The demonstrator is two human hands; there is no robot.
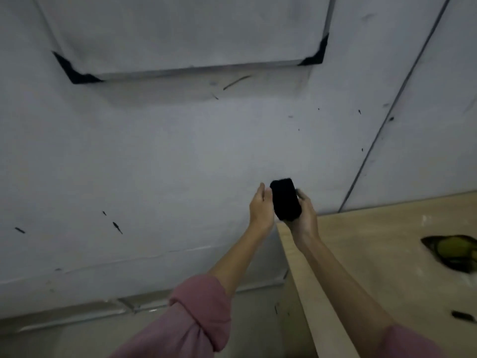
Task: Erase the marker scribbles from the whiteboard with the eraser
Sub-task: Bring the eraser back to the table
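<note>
A whiteboard [180, 29] with black corner pieces hangs on the wall at the top of the view; its visible lower part looks blank and grey, with faint smudging. A black eraser [286, 198] is held upright below it, in front of the wall. My right hand [302, 214] grips the eraser from below and the right side. My left hand [261, 209] is just left of the eraser, fingers fairly straight, its fingertips close to or touching the eraser's left edge. Both hands are well below the whiteboard.
A light wooden table [374, 241] fills the lower right, its corner right under my hands. A dark object with a yellow-green patch [451, 250] lies on it at the right edge. The grey wall [129, 164] bears small dark marks.
</note>
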